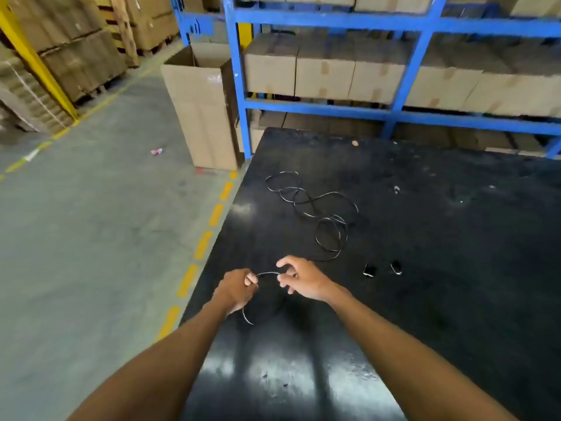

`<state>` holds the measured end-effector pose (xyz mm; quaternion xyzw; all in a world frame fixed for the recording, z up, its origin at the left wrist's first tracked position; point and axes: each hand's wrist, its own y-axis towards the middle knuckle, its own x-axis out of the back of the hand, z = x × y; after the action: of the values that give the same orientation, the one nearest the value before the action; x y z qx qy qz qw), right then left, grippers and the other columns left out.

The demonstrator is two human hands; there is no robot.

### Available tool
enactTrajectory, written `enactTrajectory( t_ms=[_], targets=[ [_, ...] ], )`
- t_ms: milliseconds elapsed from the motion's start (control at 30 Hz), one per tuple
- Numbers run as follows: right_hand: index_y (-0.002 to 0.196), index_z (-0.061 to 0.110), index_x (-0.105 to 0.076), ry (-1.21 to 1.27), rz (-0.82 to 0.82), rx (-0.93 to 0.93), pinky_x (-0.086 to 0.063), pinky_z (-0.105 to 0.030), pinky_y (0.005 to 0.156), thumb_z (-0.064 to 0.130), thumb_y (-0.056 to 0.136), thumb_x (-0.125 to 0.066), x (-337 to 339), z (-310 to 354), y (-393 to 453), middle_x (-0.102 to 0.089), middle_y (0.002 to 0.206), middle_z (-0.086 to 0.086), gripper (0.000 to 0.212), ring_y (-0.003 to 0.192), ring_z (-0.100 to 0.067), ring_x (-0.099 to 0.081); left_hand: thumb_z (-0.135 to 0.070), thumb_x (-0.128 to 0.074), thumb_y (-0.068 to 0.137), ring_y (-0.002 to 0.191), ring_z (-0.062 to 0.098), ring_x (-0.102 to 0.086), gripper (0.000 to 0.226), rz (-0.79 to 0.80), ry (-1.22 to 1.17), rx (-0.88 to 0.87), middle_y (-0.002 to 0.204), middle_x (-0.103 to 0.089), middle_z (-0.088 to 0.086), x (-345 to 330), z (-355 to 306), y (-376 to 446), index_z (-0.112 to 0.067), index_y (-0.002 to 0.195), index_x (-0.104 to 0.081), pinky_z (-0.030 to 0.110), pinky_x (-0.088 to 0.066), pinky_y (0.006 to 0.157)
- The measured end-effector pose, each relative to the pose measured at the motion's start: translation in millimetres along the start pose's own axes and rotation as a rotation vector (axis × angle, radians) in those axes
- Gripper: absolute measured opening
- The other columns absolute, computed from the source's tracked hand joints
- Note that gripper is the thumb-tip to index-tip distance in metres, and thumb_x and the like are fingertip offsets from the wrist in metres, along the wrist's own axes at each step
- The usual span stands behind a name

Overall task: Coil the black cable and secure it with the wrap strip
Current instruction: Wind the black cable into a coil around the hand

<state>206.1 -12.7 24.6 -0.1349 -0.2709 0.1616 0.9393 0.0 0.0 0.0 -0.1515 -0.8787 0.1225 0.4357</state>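
Note:
A thin black cable (315, 208) lies in loose tangled loops on the black table (440, 238), running from the far middle toward my hands. My left hand (236, 288) is closed around one stretch of it, and a short end curls out below the fist. My right hand (303, 281) pinches the same cable a little to the right, so a short arc spans the gap between both hands. Two small black pieces (369, 270) (396, 267) lie on the table right of my right hand; I cannot tell which is the wrap strip.
The table's left edge runs beside a grey floor with a dashed yellow line (209, 235). An open tall cardboard box (203, 110) stands past the table's far left corner. Blue shelving (394, 110) stacked with cartons lines the back.

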Motion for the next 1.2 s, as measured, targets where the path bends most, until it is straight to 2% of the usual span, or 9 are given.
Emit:
enactTrajectory(
  t_ms=[167, 267, 367, 500, 667, 800, 933, 1067, 1200],
  targets=[
    [0.133, 0.009, -0.058, -0.183, 0.126, -0.107, -0.048, -0.029, 0.098, 0.017, 0.093, -0.062, -47, -28, -3, -0.071, 0.119, -0.012, 0.041, 0.104, -0.023, -0.068, -0.025, -0.066, 0.086, 0.112, 0.026, -0.058, 0.029, 0.118, 0.2, 0.013, 0.122, -0.058, 0.008, -32, 35, -32, -0.017, 0.113, -0.068, 0.032, -0.045, 0.096],
    [0.141, 0.01, -0.053, -0.275, 0.181, -0.137, -0.038, -0.034, 0.111, 0.018, 0.095, -0.06, -64, -37, -1, -0.057, 0.143, -0.011, 0.047, 0.131, -0.027, -0.053, -0.024, -0.062, 0.089, 0.12, 0.028, -0.052, 0.033, 0.152, 0.289, -0.016, 0.134, -0.046, 0.006, -45, 44, -39, -0.017, 0.121, -0.064, 0.037, -0.043, 0.1],
    [0.145, 0.016, -0.048, -0.43, 0.212, -0.137, -0.033, -0.039, 0.114, 0.019, 0.098, -0.054, -78, -49, 2, -0.047, 0.148, -0.008, 0.047, 0.139, -0.028, -0.038, -0.021, -0.06, 0.09, 0.118, 0.031, -0.053, 0.03, 0.092, 0.29, -0.01, 0.131, -0.043, 0.008, -58, 48, -43, -0.015, 0.119, -0.063, 0.043, -0.045, 0.096],
    [0.128, 0.027, -0.059, -0.637, 0.131, -0.095, -0.039, -0.04, 0.1, 0.019, 0.097, -0.057, -84, -61, 0, -0.058, 0.131, -0.002, 0.032, 0.126, -0.025, -0.044, -0.024, -0.051, 0.095, 0.101, 0.032, -0.057, 0.021, 0.014, 0.306, -0.028, 0.114, -0.049, 0.009, -63, 54, -42, -0.01, 0.102, -0.066, 0.045, -0.05, 0.082],
    [0.1, 0.026, -0.072, -0.794, -0.029, -0.022, -0.034, -0.035, 0.089, 0.027, 0.095, -0.057, -71, -63, -6, -0.073, 0.106, 0.004, 0.016, 0.11, -0.024, -0.05, -0.025, -0.051, 0.096, 0.098, 0.032, -0.058, 0.015, -0.13, 0.263, 0.012, 0.112, -0.051, 0.008, -50, 67, -36, -0.019, 0.101, -0.064, 0.042, -0.049, 0.075],
    [0.105, 0.028, -0.073, -0.651, -0.094, 0.026, -0.031, -0.037, 0.09, 0.039, 0.095, -0.059, -40, -51, -7, -0.074, 0.109, 0.007, 0.021, 0.109, -0.023, -0.048, -0.021, -0.048, 0.096, 0.11, 0.033, -0.055, 0.014, -0.118, 0.23, 0.105, 0.122, -0.049, 0.008, -29, 79, -25, -0.023, 0.1, -0.061, 0.047, -0.05, 0.085],
    [0.097, 0.021, -0.076, -0.311, -0.183, 0.079, -0.041, -0.035, 0.085, 0.033, 0.093, -0.065, -22, -26, -5, -0.069, 0.083, 0.007, 0.017, 0.084, -0.016, -0.056, -0.031, -0.054, 0.094, 0.117, 0.027, -0.046, 0.02, -0.076, 0.187, -0.154, 0.126, -0.05, 0.004, -19, 66, -16, -0.02, 0.104, -0.067, 0.047, -0.043, 0.095],
    [0.083, 0.017, -0.073, -0.182, -0.259, 0.063, -0.048, -0.034, 0.069, 0.028, 0.091, -0.067, -10, -5, 1, -0.064, 0.066, 0.004, 0.015, 0.065, -0.017, -0.065, -0.037, -0.041, 0.099, 0.086, 0.023, -0.058, 0.036, -0.044, -0.078, -0.376, 0.085, -0.065, 0.002, -9, 32, -10, -0.019, 0.078, -0.064, 0.042, -0.045, 0.081],
    [0.09, 0.013, -0.068, 0.012, -0.364, 0.049, -0.049, -0.026, 0.059, 0.016, 0.094, -0.063, -3, 1, 1, -0.059, 0.062, 0.004, 0.007, 0.05, -0.004, -0.056, -0.026, -0.04, 0.103, 0.061, 0.022, -0.059, 0.036, -0.196, -0.641, -0.204, 0.061, -0.058, 0.006, 10, 14, 5, -0.019, 0.071, -0.057, 0.037, -0.051, 0.071]
  ],
)
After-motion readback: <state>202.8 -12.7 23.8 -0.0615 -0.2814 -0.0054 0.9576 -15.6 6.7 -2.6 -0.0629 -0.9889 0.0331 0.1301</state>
